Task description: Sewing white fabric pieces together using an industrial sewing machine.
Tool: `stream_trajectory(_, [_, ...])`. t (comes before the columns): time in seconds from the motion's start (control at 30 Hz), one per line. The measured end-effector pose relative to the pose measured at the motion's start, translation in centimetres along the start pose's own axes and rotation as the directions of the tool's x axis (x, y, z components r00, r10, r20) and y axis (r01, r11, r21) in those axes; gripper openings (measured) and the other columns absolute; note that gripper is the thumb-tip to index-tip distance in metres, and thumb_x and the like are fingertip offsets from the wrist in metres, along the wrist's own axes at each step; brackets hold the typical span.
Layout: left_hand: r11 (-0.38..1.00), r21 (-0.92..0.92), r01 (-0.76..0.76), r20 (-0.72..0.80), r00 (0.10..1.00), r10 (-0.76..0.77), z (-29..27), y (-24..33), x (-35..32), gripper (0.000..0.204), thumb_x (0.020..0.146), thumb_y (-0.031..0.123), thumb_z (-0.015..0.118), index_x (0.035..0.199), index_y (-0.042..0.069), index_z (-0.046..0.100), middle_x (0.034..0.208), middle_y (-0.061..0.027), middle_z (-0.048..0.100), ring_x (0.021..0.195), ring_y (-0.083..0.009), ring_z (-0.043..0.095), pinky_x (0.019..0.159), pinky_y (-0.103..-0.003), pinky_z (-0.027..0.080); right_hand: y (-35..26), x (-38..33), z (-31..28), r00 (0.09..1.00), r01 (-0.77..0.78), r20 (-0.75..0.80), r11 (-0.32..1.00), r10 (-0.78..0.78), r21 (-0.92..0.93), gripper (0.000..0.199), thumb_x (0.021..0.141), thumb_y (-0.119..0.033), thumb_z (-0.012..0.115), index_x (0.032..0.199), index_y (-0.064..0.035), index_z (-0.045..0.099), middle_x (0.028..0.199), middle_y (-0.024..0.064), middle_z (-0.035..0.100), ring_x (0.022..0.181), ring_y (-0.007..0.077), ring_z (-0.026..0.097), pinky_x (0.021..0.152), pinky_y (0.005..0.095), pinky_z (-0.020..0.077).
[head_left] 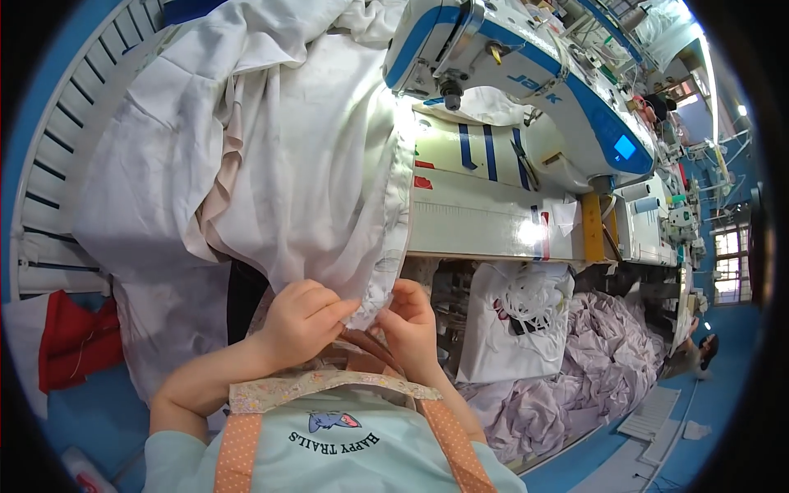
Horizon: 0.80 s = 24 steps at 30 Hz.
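Note:
A large piece of white fabric [271, 164] spills from the sewing table down toward my lap. My left hand [300, 322] pinches its lower corner, fingers closed over the cloth. My right hand [408, 319] grips the patterned hem edge [393, 238] of the same fabric, right beside the left hand. Both hands sit close together just above my apron [329, 411]. Behind them stands a white and blue sewing machine [526, 74] on a white table [485, 218].
A white slatted rack [66, 156] curves along the left. A red cloth [74, 337] lies low on the left. A white bag [514, 316] hangs under the table, with a heap of pale lilac fabric [575, 370] beside it. Another person [699, 349] sits far right.

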<state>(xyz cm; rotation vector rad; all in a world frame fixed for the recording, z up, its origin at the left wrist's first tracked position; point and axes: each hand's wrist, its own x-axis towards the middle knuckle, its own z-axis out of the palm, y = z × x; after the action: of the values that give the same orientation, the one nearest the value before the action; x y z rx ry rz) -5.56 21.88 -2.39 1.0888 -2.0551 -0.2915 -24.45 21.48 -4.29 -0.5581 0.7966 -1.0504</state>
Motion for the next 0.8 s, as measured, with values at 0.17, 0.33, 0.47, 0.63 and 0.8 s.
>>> stream_trajectory(0.17, [0.993, -0.027, -0.117, -0.022, 0.993, 0.117, 0.1, 0.4, -0.1, 0.03, 0.062, 0.009, 0.067, 0.092, 0.007, 0.067, 0.077, -0.001, 0.054, 0.071, -0.0205, 0.054, 0.06, -0.032, 0.045, -0.8, -1.5, 0.1, 0.989, 0.107, -0.052, 0.919, -0.137, -0.378, 0.047, 0.083, 0.011, 0.053, 0.127, -0.0014, 0.042, 0.104, 0.0109, 0.064, 0.093, 0.0155, 0.062, 0.077, 0.027, 0.0516])
stream_trajectory(0.33, [0.983, -0.013, -0.183, -0.004, 0.983, 0.183, -0.2, 0.8, 0.5, 0.03, 0.063, 0.01, 0.063, 0.092, 0.005, 0.068, 0.08, -0.0007, 0.056, 0.074, -0.0198, 0.056, 0.062, -0.032, 0.047, -0.5, -2.3, -0.7, 0.967, 0.228, 0.059, 0.735, -0.249, -0.639, 0.055, 0.083, 0.009, 0.052, 0.135, -0.0031, 0.04, 0.085, 0.0066, 0.065, 0.076, 0.0122, 0.061, 0.069, 0.0239, 0.0476])
stream_trajectory(0.47, [0.96, -0.002, -0.279, -0.004, 0.96, 0.279, -0.4, 1.2, 1.3, 0.031, 0.061, 0.009, 0.064, 0.092, 0.004, 0.068, 0.079, -0.0001, 0.055, 0.072, -0.0186, 0.054, 0.062, -0.032, 0.046, -0.7, -2.6, -0.8, 0.938, 0.338, 0.18, 0.667, -0.296, -0.664, 0.054, 0.081, 0.011, 0.049, 0.133, -0.0043, 0.044, 0.085, 0.0102, 0.065, 0.076, 0.014, 0.062, 0.07, 0.0258, 0.0485])
stream_trajectory(0.63, [0.955, 0.006, -0.298, 0.028, 0.954, 0.297, -0.4, 1.4, 1.5, 0.028, 0.063, 0.011, 0.062, 0.09, 0.004, 0.066, 0.082, -0.0002, 0.056, 0.075, -0.0176, 0.054, 0.067, -0.031, 0.046, -2.1, -2.8, -1.3, 0.905, 0.424, 0.339, 0.471, -0.257, -0.774, 0.051, 0.078, 0.011, 0.05, 0.126, -0.005, 0.053, 0.093, 0.0139, 0.065, 0.08, 0.0204, 0.065, 0.072, 0.0287, 0.0499])
stream_trajectory(0.8, [0.95, 0.019, -0.312, 0.003, 0.95, 0.312, 0.2, 0.8, -0.3, 0.027, 0.064, 0.011, 0.061, 0.089, 0.004, 0.066, 0.081, -0.0002, 0.055, 0.074, -0.0176, 0.054, 0.066, -0.031, 0.046, -1.9, -2.4, -1.6, 0.828, 0.556, 0.47, 0.344, -0.305, -0.756, 0.049, 0.07, 0.009, 0.055, 0.117, -0.0048, 0.059, 0.095, 0.015, 0.065, 0.08, 0.029, 0.065, 0.07, 0.0328, 0.0512])
